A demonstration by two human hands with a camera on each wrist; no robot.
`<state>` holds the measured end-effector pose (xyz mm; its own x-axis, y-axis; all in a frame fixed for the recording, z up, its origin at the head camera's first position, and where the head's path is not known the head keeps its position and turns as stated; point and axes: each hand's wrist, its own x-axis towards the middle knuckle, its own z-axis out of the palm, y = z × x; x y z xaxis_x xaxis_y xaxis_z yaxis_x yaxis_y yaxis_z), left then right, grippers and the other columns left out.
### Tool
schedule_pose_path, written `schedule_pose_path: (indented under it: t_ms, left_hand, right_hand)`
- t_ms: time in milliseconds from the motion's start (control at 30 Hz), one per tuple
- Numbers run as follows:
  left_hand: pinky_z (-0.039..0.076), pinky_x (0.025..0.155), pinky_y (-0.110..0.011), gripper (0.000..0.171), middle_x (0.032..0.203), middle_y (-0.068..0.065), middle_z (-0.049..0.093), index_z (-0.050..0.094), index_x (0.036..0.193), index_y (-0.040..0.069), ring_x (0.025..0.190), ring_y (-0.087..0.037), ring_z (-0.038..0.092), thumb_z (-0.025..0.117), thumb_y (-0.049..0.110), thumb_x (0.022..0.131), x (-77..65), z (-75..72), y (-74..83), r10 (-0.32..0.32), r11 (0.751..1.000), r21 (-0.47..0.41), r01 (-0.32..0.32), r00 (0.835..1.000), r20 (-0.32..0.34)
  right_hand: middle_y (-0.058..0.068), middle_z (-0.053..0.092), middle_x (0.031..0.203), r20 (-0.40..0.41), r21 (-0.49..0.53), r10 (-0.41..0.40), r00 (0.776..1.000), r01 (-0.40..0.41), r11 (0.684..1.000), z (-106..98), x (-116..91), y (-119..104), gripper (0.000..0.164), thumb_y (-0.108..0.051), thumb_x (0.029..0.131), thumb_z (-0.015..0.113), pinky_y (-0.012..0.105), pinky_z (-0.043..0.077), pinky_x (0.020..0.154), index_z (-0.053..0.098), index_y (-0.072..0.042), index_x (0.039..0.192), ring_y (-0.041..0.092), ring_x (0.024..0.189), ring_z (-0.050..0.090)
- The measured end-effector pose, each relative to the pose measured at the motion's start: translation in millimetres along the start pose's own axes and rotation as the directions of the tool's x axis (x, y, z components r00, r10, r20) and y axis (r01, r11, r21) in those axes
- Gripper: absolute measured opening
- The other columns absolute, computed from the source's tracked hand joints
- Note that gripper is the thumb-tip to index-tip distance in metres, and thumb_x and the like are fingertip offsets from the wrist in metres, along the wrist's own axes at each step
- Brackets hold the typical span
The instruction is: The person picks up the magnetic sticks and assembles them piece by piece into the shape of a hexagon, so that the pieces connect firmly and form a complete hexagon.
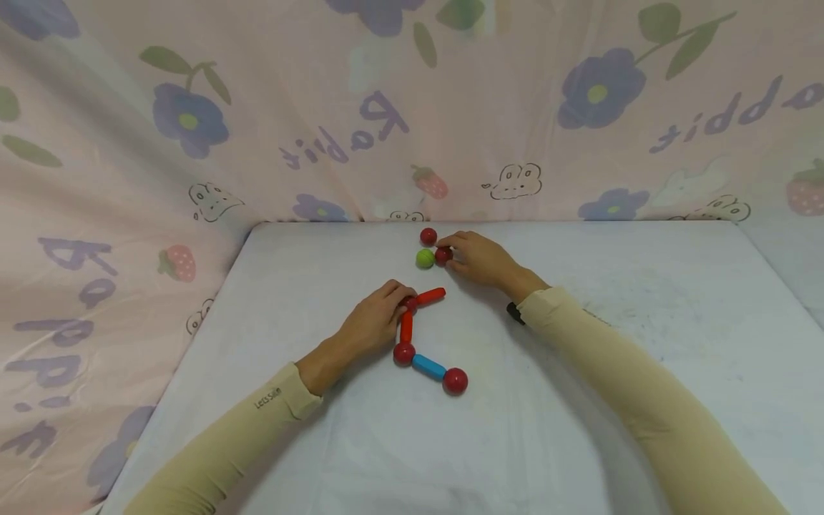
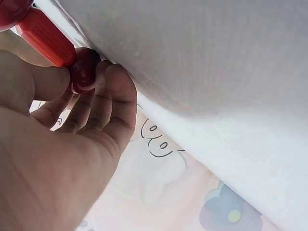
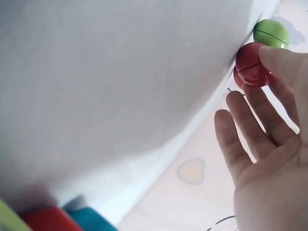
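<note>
My left hand grips a dark red ball with thumb and fingers. From that ball, one red stick points right and another red stick runs down to a second red ball. A blue stick links this ball to a third red ball. Farther back, my right hand pinches a separate red ball, its other fingers spread in the right wrist view. Left of it sits a green ball, with another red ball just behind.
The white table ends at the back against a pink flowered curtain, which also hangs along the left side. Red and blue pieces show at the lower left corner of the right wrist view.
</note>
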<state>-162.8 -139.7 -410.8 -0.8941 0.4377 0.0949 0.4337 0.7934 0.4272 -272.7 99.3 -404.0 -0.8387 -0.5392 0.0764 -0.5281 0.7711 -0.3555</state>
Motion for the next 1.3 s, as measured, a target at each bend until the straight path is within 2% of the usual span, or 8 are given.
schedule_pose_path:
  t_ms: [233, 533, 633, 767, 900, 1033, 1300]
  left_hand:
    - [0.055, 0.094, -0.034, 0.030, 0.121, -0.004, 0.059, 0.061, 0.128, 0.013, 0.101, -0.018, 0.061, 0.057, 0.008, 0.099, 0.0, 0.4, 1.0, -0.007, 1.000, -0.001, 0.007, 1.000, -0.003]
    - [0.055, 0.095, -0.033, 0.030, 0.121, -0.004, 0.059, 0.061, 0.128, 0.013, 0.101, -0.017, 0.061, 0.057, 0.008, 0.099, -1.7, 2.1, 0.3, -0.019, 1.000, -0.010, 0.019, 1.000, 0.006]
    - [0.055, 0.094, -0.032, 0.030, 0.121, -0.003, 0.060, 0.061, 0.129, 0.013, 0.100, -0.017, 0.061, 0.057, 0.009, 0.099, -1.3, 0.9, 1.2, -0.024, 1.000, 0.013, 0.024, 1.000, 0.003]
    - [0.056, 0.092, -0.032, 0.032, 0.121, -0.003, 0.060, 0.059, 0.131, 0.014, 0.099, -0.016, 0.060, 0.058, 0.012, 0.099, -2.3, -2.1, 3.8, -0.044, 0.997, 0.060, 0.042, 0.998, 0.033]
    - [0.057, 0.089, -0.031, 0.032, 0.120, -0.002, 0.060, 0.059, 0.131, 0.015, 0.096, -0.015, 0.061, 0.059, 0.014, 0.099, -4.4, -4.1, 6.0, -0.054, 0.988, 0.148, 0.046, 0.997, 0.052]
    - [0.058, 0.085, -0.031, 0.031, 0.118, -0.002, 0.062, 0.061, 0.130, 0.015, 0.091, -0.015, 0.063, 0.060, 0.015, 0.098, -7.2, -6.7, 6.8, -0.035, 0.976, 0.215, 0.026, 0.999, 0.037]
    - [0.058, 0.085, -0.034, 0.030, 0.117, -0.002, 0.065, 0.062, 0.128, 0.014, 0.094, -0.017, 0.066, 0.063, 0.015, 0.097, -15.1, -10.6, 6.3, -0.046, 0.972, 0.230, 0.041, 0.999, 0.015]
  right_hand:
    - [0.009, 0.062, 0.123, -0.016, 0.012, 0.002, 1.000, -0.002, 1.000, 2, -2, 1, 0.043, -0.024, 0.093, 0.070, 0.042, 0.052, 0.095, 0.061, -0.015, 0.134, 0.023, 0.106, 0.061]
    - [0.009, 0.060, 0.120, -0.002, 0.034, 0.075, 0.997, -0.074, 0.997, 2, -6, -3, 0.043, -0.022, 0.091, 0.071, 0.042, 0.053, 0.091, 0.061, -0.015, 0.132, 0.025, 0.103, 0.061]
    - [0.008, 0.061, 0.117, -0.006, 0.041, 0.096, 0.995, -0.096, 0.995, 2, -6, -3, 0.044, -0.021, 0.090, 0.072, 0.042, 0.053, 0.090, 0.061, -0.014, 0.132, 0.025, 0.102, 0.061]
    - [0.007, 0.061, 0.116, -0.002, 0.031, 0.126, 0.992, -0.125, 0.992, 3, -6, -4, 0.044, -0.023, 0.090, 0.073, 0.041, 0.054, 0.089, 0.060, -0.015, 0.131, 0.025, 0.102, 0.061]
    - [0.008, 0.062, 0.118, -0.001, 0.041, 0.146, 0.989, -0.146, 0.988, 3, -8, -5, 0.043, -0.023, 0.090, 0.072, 0.042, 0.053, 0.091, 0.060, -0.014, 0.131, 0.025, 0.103, 0.061]
    - [0.008, 0.066, 0.117, 0.001, 0.068, 0.154, 0.988, -0.153, 0.986, 2, -10, -7, 0.043, -0.023, 0.090, 0.072, 0.042, 0.052, 0.093, 0.060, -0.011, 0.130, 0.025, 0.103, 0.062]
    - [0.005, 0.070, 0.112, 0.009, 0.124, 0.162, 0.987, -0.162, 0.979, 3, -16, -11, 0.041, -0.027, 0.090, 0.073, 0.041, 0.053, 0.092, 0.062, -0.013, 0.127, 0.023, 0.102, 0.065]
